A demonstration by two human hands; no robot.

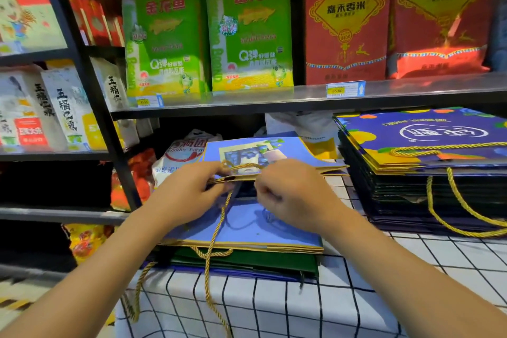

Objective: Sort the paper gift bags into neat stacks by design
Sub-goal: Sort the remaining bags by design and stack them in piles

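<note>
A light blue paper gift bag (299,149) with a picture panel and gold cord handles is held flat above the table. My left hand (189,189) grips its near top edge at the left, and my right hand (290,195) grips the same edge at the right. One gold cord (216,230) hangs down from that edge. Below lies another light blue bag (247,230) on a low pile with a dark green bag (247,259) under it. At the right stands a tall stack of dark blue bags (428,170) with orange fruit print and gold handles.
The piles rest on a table with a white, black-gridded cloth (356,296). Directly overhead is a metal shelf (301,99) carrying green and red rice boxes. More shelving with rice bags stands at the left, and plastic bags lie behind the light blue bag.
</note>
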